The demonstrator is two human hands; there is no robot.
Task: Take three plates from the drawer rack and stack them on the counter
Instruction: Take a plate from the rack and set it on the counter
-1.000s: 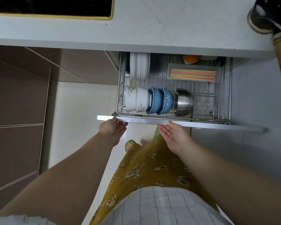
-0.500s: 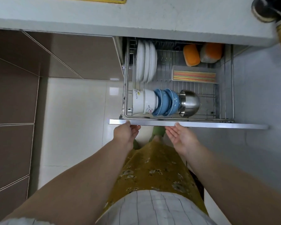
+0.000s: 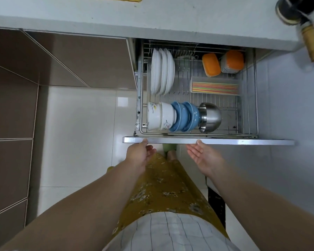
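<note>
The wire drawer rack (image 3: pixel 246 115) stands pulled out from under the pale counter (image 3: pixel 152 17). Several white plates (image 3: pixel 161 71) stand on edge in its back left corner. My left hand (image 3: pixel 140 154) touches the underside of the drawer's metal front edge (image 3: pixel 225 141), fingers loosely curled. To its right, my right hand (image 3: pixel 201 154) is palm up with fingers apart, its fingertips at that same edge. Neither hand holds a plate.
White, blue and steel bowls (image 3: pixel 183 117) lie in a row on their sides at the rack's front. A box of coloured chopsticks (image 3: pixel 215 87) and orange-lidded containers (image 3: pixel 223 63) sit behind. A dark pot (image 3: pixel 295 9) rests on the counter's right end.
The drawer has slid further out, uncovering the plates and the orange containers. Both hands came back with its front edge.
</note>
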